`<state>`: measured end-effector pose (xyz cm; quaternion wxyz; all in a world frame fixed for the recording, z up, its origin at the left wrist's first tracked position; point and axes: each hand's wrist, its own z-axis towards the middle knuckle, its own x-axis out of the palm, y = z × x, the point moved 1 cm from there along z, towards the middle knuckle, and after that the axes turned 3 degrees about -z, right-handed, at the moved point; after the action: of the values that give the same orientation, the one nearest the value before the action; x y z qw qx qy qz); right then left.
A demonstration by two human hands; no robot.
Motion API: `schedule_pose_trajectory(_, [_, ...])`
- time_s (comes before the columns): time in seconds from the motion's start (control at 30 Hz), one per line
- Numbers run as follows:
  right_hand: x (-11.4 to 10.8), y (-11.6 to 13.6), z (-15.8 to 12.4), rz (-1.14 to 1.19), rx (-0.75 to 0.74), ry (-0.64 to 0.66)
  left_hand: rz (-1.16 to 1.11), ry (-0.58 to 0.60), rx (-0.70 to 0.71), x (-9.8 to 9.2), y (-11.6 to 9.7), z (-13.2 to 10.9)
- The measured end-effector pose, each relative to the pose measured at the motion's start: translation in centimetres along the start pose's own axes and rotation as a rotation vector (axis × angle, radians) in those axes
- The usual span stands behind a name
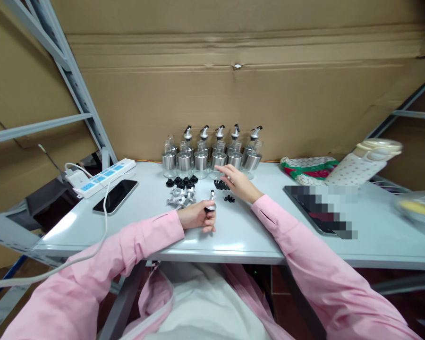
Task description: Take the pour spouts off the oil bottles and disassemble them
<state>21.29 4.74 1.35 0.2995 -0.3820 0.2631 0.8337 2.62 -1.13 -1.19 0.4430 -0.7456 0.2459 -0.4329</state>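
My left hand rests near the table's front middle, its fingers closed around a silver pour spout with a black base; the spout points upward. My right hand is held above small black levers, fingers stretched out and apart, with nothing visible in them. Just in front of it lies a little group of tiny black caps. Silver spout bodies are heaped left of my left hand, and black ribbed stoppers lie behind them. Glass bottles with steel sleeves stand behind both hands.
Several back-row bottles carry fitted pour spouts. On the left are a power strip, a white cable and a phone. On the right are a dark, partly pixelated device, a patterned cloth and a dotted flask.
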Motion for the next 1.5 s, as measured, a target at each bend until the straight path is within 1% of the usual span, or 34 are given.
schedule_pose_trajectory(0.07, [-1.1, 1.7, 0.1, -0.026, -0.034, -0.135, -0.01, 0.003, -0.001, 0.1, -0.2, -0.2])
schedule_pose_trajectory(0.13, [-1.8, 3.2, -0.1, -0.052, -0.137, -0.195, -0.028, 0.023, 0.01, 0.2, -0.5, -0.3])
schedule_pose_trajectory(0.27, [-1.6, 5.2, -0.7, -0.083, -0.401, -0.262, -0.085, 0.069, 0.028, 0.0, -0.6, -0.4])
schedule_pose_trajectory(0.33, [-1.2, 5.7, -0.9, -0.113, -0.481, -0.275, -0.096, 0.069, 0.022, -0.2, -0.6, -0.4])
schedule_pose_trajectory(0.4, [-0.9, 6.1, -1.0, -0.129, -0.512, -0.273, -0.1, 0.064, 0.018, -0.3, -0.5, -0.4])
schedule_pose_trajectory(0.57, [-0.5, 6.6, -0.8, -0.052, -0.476, -0.214, -0.123, 0.071, 0.035, -0.5, -0.4, -0.4])
schedule_pose_trajectory(0.73, [-0.1, 6.4, -0.7, 0.029, -0.423, -0.17, -0.114, 0.087, 0.092, -0.3, -0.4, -0.5])
schedule_pose_trajectory(0.9, [0.0, 6.2, -0.8, 0.034, -0.39, -0.142, -0.104, 0.077, 0.109, -0.3, -0.4, -0.5])
schedule_pose_trajectory(1.03, [-0.1, 6.1, -0.9, 0.028, -0.374, -0.133, -0.124, 0.046, 0.09, -0.4, -0.4, -0.5])
schedule_pose_trajectory(1.2, [0.1, 5.8, -0.8, -0.005, -0.349, -0.119, -0.071, 0.065, 0.067, -0.4, -0.1, -0.4])
schedule_pose_trajectory(1.33, [0.1, 5.8, -0.8, -0.034, -0.342, -0.134, -0.057, 0.044, 0.053, -0.4, 0.1, -0.2])
schedule_pose_trajectory(1.5, [-0.2, 6.0, -0.9, 0.02, -0.357, -0.119, -0.047, 0.041, 0.029, -0.5, 0.1, 0.0])
